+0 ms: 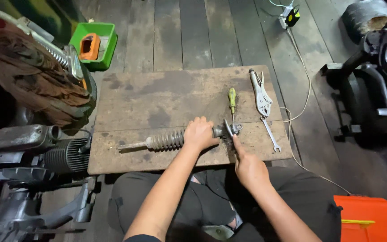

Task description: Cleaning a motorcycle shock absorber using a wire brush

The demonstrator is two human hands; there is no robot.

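Observation:
A dirty shock absorber with a coil spring lies across the near part of a low wooden board. My left hand is closed over its middle, pressing it to the board. My right hand holds a small metal tool against the mount end of the shock absorber. A yellow-handled screwdriver lies just beyond that end.
Locking pliers and a small spanner lie on the board's right side. A green bin holding an orange part stands at the back left. Engine parts crowd the left, a white cable runs right, an orange box sits near right.

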